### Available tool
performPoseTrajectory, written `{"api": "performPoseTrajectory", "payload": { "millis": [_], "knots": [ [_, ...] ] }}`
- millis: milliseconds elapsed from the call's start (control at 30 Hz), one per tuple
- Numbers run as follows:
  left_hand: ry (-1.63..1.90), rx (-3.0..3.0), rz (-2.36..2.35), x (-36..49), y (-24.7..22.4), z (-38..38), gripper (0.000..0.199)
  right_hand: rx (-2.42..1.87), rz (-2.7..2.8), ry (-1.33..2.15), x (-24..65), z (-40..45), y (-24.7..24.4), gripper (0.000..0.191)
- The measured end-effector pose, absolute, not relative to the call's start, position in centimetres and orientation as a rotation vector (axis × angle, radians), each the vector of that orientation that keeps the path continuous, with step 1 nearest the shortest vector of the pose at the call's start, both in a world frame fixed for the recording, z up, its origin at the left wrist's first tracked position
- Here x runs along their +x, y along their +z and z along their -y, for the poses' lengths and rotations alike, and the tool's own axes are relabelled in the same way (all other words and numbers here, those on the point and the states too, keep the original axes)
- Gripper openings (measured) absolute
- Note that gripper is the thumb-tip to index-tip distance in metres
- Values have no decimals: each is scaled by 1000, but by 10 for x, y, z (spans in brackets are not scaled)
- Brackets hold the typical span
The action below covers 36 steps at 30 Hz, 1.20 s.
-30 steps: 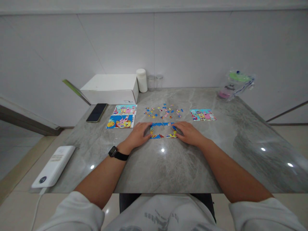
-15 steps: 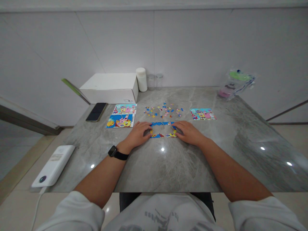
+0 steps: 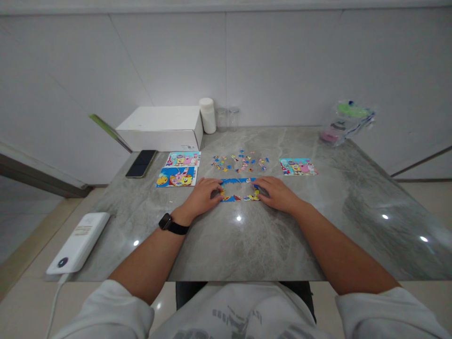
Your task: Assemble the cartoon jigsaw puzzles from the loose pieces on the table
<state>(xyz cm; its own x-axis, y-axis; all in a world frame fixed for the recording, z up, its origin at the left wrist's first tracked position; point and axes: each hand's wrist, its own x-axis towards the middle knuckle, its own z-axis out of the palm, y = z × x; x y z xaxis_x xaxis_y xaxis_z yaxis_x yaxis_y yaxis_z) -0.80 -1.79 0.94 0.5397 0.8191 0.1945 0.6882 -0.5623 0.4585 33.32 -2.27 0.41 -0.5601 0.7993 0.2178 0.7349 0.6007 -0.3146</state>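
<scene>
A rectangular frame of joined puzzle pieces [image 3: 231, 198] lies flat on the grey marbled table, its middle showing bare tabletop. My left hand [image 3: 205, 195] rests at its left edge, thumb and fingers apart. At the right edge, my right hand [image 3: 276, 193] touches the pieces with its fingers spread the same way. Loose puzzle pieces [image 3: 243, 163] are scattered just beyond the frame. Two cartoon picture cards, a pink and light blue one [image 3: 183, 159] and a blue one [image 3: 178, 177], lie left of them. Another picture card [image 3: 298, 166] is to the right.
A phone [image 3: 141, 164], a white box [image 3: 160, 128], a white bottle [image 3: 208, 116] and two clear jars [image 3: 228, 120] stand or lie at the back left. A plastic bag [image 3: 346, 123] sits at the back right. A white power bank [image 3: 79, 242] with a cable is at the front left.
</scene>
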Motion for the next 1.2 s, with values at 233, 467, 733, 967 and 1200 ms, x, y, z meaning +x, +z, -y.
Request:
{"api": "performPoseTrajectory", "payload": {
  "millis": [233,467,733,967,1200],
  "knots": [
    [567,2435,-1263,-8,11,19,14,-1216,2473,264,334,21,1,47],
    [619,2482,-1199,-9,12,17,13,-1187,2444,253,334,21,1,46],
    [606,2527,-1177,-10,12,16,12,-1222,2471,255,334,21,0,45],
    [607,2523,-1173,-10,9,15,12,-1217,2465,279,334,21,1,44],
    [594,2479,-1205,-10,11,16,13,-1217,2476,261,335,21,1,44]
  ]
}}
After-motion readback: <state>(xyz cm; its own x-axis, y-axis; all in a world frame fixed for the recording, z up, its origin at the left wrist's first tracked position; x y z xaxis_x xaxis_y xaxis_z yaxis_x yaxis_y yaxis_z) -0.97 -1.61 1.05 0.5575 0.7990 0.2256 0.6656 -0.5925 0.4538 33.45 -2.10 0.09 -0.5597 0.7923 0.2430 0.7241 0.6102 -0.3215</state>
